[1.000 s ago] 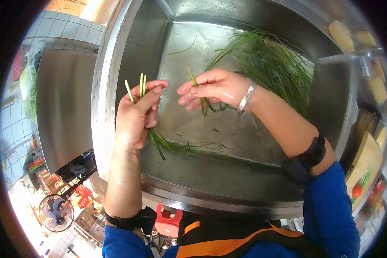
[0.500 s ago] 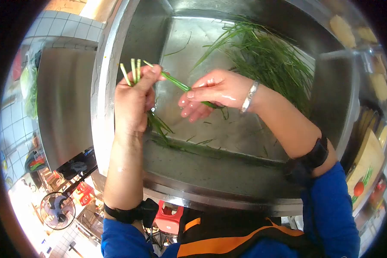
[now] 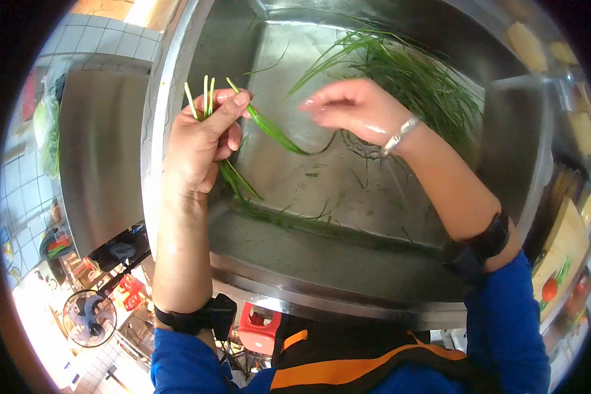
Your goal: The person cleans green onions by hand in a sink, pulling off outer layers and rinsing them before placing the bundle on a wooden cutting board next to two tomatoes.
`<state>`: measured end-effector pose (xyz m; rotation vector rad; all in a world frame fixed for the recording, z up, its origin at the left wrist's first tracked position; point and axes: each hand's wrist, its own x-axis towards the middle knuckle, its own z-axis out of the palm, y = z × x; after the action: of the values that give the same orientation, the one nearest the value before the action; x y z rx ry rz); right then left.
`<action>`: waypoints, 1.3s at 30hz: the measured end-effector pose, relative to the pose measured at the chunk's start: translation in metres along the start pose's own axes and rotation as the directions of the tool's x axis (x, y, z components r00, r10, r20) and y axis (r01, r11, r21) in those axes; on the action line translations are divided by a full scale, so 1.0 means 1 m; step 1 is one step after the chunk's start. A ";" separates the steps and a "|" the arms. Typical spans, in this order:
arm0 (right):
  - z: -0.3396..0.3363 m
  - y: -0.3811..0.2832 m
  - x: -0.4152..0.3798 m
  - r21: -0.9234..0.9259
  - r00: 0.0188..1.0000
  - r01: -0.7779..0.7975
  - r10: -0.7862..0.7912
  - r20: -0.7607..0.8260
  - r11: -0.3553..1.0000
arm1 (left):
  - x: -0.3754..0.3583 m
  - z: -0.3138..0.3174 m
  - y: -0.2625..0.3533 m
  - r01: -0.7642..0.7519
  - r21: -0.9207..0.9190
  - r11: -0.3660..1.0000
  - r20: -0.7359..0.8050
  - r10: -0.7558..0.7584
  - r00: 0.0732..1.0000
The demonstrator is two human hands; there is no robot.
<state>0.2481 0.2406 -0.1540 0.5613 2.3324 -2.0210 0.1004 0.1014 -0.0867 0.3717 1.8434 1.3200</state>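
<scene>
My left hand [image 3: 203,138] is closed around a few chives [image 3: 233,180], their pale cut ends standing up above the fingers. One more chive [image 3: 272,131] is pinched between thumb and forefinger, its green leaf curving down to the right. My right hand [image 3: 361,111], wet and wearing a silver bracelet [image 3: 400,134], hovers over the sink to the right of that leaf. Its fingers are stretched out and hold nothing. Behind the right hand, a large heap of chives [image 3: 414,85] lies in the water of the metal sink [image 3: 348,262].
Loose bits of leaf float near the sink's front wall. A steel panel [image 3: 105,157] stands to the left, with a bagged vegetable [image 3: 48,131] beyond it. Below left are a fan [image 3: 90,318] and a red stool [image 3: 259,330]. Boards [image 3: 561,243] line the right side.
My right hand has let go of the chive leaf and moved up and right, away from it. My left hand has risen slightly, still gripping the chives.
</scene>
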 end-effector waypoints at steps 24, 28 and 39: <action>0.007 -0.037 0.006 0.692 0.973 -0.210 0.216 0.080 0.690 | 0.001 -0.005 0.001 0.066 -0.062 0.996 0.166 -0.055 0.985; -0.011 -0.024 0.017 0.858 0.918 0.001 0.340 -0.205 0.514 | 0.003 -0.010 0.001 0.090 -0.163 0.983 0.195 -0.057 0.979; 0.021 -0.053 0.013 0.383 0.898 -0.298 0.120 0.424 0.875 | 0.006 -0.024 0.019 -0.169 -0.002 0.986 -0.086 0.168 0.982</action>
<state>0.2171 0.2185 -0.1098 0.3526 1.5250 -2.2972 0.0745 0.0980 -0.0699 0.4822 1.9096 1.4788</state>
